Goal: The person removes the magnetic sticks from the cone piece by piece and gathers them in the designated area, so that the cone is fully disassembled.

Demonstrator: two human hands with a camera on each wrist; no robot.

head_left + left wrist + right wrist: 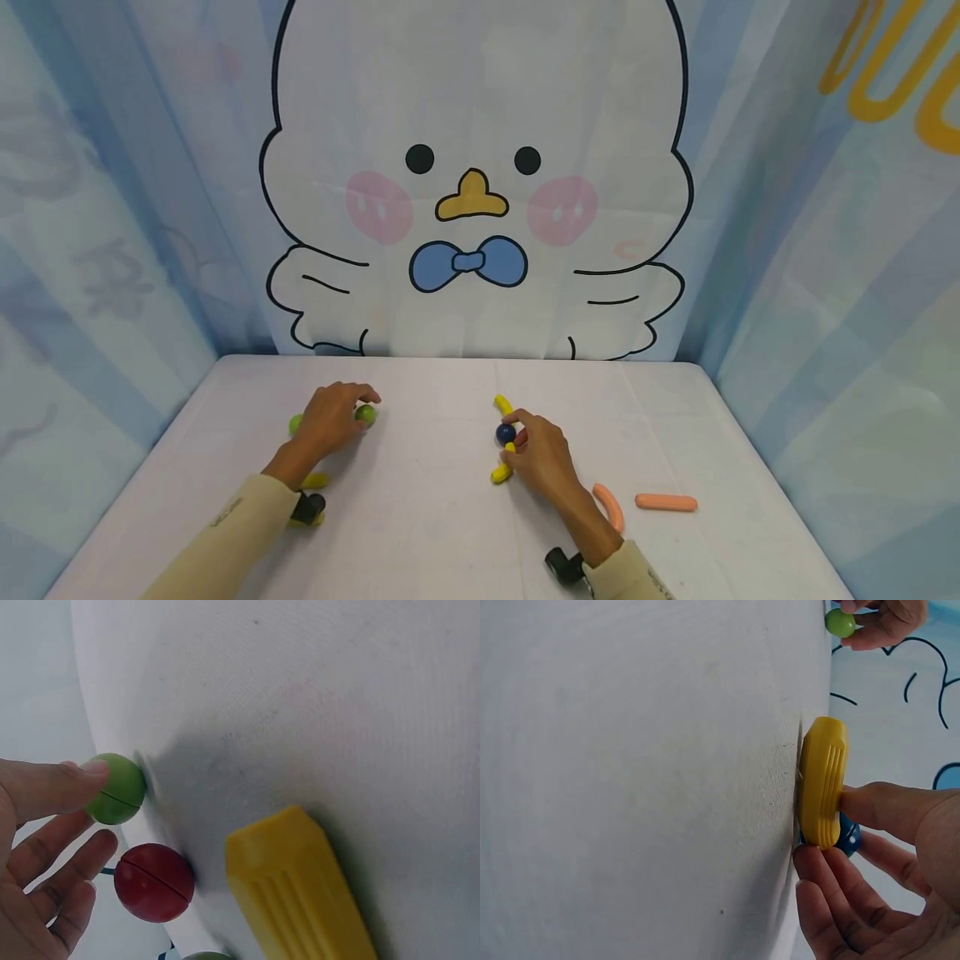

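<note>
Between thumb and fingers my left hand [330, 419] pinches a green ball [365, 414] at the table's left side; its seam shows in the left wrist view. Beside those fingers is a red ball [154, 883] with a thin stem. Another green ball [295, 424] lies left of this hand. Near the table's middle, my right hand [546, 454] has its thumb and fingers about a dark blue ball [506, 434]. A ridged yellow piece [824, 784] partly covers that ball in the right wrist view. Beyond the ball lies a second yellow piece [502, 404].
Under the left forearm lie a yellow piece [316, 481] and part of another. Right of the right forearm are a curved orange stick [609, 505] and a straight orange stick [666, 502]. A curtain with a cartoon bird [480, 100] stands behind the white table [427, 500].
</note>
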